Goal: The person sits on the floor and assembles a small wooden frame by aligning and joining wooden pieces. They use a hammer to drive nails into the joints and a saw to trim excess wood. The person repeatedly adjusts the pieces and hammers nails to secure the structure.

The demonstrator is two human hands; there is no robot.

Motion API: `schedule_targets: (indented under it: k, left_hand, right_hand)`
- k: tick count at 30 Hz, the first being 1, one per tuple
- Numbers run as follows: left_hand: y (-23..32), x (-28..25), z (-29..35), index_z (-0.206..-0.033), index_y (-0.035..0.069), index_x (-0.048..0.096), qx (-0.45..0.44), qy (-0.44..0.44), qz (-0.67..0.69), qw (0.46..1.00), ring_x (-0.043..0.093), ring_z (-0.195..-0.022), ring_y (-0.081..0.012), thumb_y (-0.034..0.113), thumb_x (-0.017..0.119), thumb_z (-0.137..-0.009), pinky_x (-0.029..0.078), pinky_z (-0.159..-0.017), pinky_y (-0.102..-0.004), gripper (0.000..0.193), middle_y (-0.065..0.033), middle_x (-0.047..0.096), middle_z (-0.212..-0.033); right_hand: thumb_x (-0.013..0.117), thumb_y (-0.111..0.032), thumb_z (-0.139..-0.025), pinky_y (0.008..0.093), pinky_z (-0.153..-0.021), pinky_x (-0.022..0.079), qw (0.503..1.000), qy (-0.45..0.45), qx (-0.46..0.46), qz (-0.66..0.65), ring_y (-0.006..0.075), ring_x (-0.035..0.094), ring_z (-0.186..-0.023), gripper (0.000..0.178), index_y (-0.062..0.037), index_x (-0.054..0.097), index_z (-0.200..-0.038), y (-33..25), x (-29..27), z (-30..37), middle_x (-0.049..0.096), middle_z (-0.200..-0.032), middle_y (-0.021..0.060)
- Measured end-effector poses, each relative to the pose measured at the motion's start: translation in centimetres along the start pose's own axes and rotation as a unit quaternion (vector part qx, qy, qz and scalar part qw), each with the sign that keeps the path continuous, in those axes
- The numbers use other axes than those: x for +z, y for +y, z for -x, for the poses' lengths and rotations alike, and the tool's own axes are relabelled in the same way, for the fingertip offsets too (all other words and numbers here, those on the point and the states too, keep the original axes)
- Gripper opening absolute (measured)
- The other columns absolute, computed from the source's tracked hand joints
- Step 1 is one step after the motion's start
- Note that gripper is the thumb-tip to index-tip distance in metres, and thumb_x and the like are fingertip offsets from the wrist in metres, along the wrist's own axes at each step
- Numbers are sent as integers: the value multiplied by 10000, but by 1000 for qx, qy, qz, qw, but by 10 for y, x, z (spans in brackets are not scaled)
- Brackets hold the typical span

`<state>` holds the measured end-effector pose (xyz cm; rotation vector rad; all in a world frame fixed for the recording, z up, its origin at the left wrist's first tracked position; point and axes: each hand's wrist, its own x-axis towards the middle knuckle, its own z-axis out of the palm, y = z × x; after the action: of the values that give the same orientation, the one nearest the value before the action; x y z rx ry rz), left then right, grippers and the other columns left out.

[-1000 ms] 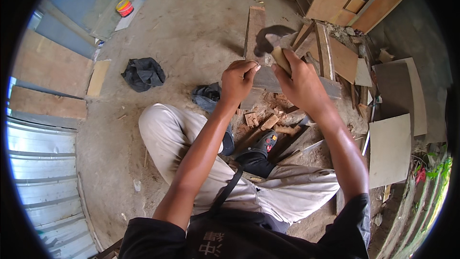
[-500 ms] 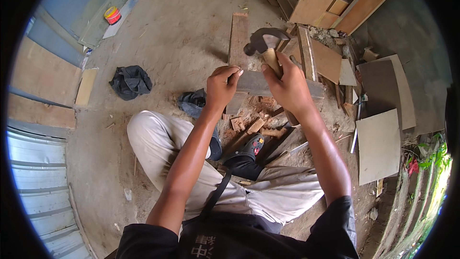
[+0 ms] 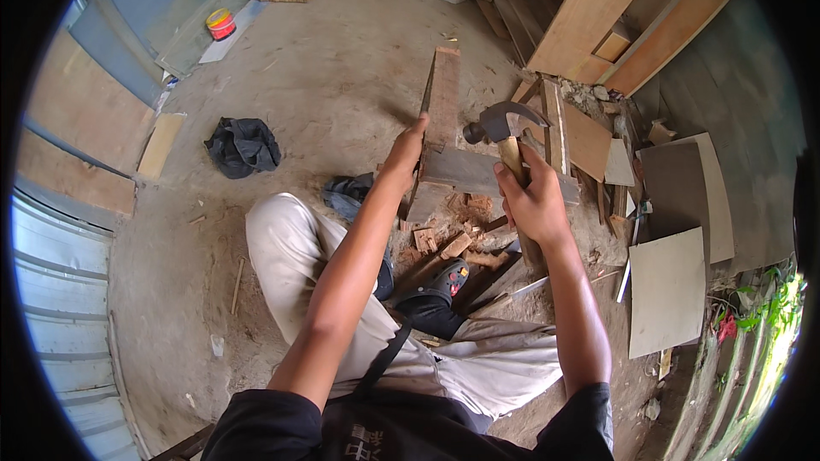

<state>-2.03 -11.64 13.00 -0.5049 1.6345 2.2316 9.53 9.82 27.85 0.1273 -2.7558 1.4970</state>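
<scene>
My right hand (image 3: 536, 196) is wrapped around the wooden handle of a claw hammer (image 3: 506, 126), its dark head raised above the wood. Along the left edge of a reddish-brown wooden board (image 3: 445, 90) lies my left hand (image 3: 405, 154), gripping it at the side; its far fingers are hidden. The board meets a grey-brown crosspiece (image 3: 461, 166) that runs to the right beneath the hammer. A short wooden piece (image 3: 427, 201) extends from this joint toward me.
Wood scraps (image 3: 455, 246) lie by my shoe (image 3: 445, 282). To the right are sheet offcuts (image 3: 669, 290) and leaning wooden panels (image 3: 598, 13). A dark cloth (image 3: 242, 148) and a red-and-yellow tub (image 3: 220, 24) sit on the left.
My left hand has gone from a pinch over the crosspiece to the board's left edge. The hammer has moved right and turned slightly in my right hand. The view has shifted a little.
</scene>
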Motion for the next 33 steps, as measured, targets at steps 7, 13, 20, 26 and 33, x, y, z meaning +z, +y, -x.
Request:
schedule_targets:
  k: [7, 13, 20, 26, 33]
  left_hand:
    - [14, 4, -7, -1649, 69, 173, -67, -64, -84, 992, 130, -1577, -394, 777, 500, -914, 181, -1210, -630, 1071, -213, 121, -1713]
    - [19, 17, 20, -1592, -49, 267, 13, 13, -163, 987, 246, -1544, -400, 756, 434, -968, 252, -1223, -501, 1032, -278, 294, -1639]
    - [16, 20, 23, -1535, -70, 382, -15, 47, -151, 987, 385, -1473, -396, 737, 400, -996, 338, -1166, -508, 970, -287, 391, -1587]
    - [16, 19, 18, -1513, -96, 399, -5, 56, -157, 986, 447, -1423, -380, 676, 449, -1015, 373, -1135, -488, 920, -289, 438, -1551]
    - [14, 14, 18, -1477, -84, 460, -24, 25, -169, 985, 486, -1383, -370, 619, 465, -1030, 390, -1107, -482, 833, -288, 502, -1497]
  right_hand:
    - [696, -184, -958, 373, -613, 502, 993, 35, -97, 57, 190, 655, -664, 400, 51, 574, -1259, -2, 17, 0, 642, -736, 152]
    - [679, -172, -981, 358, -562, 506, 1000, -4, -25, -2, 188, 647, -588, 384, 44, 569, -1280, -5, 16, -1, 654, -739, 144]
    - [665, -207, -969, 400, -710, 539, 1000, 1, -20, 5, 327, 746, -778, 421, 39, 578, -1299, -4, 19, -11, 697, -813, 243]
    - [651, -218, -982, 388, -720, 530, 994, -11, -77, 73, 326, 744, -821, 419, 35, 580, -1308, -12, 13, -17, 703, -853, 241]
    - [655, -186, -992, 351, -698, 523, 999, 18, -47, -4, 195, 692, -777, 423, 52, 568, -1331, -27, 5, -16, 690, -850, 209]
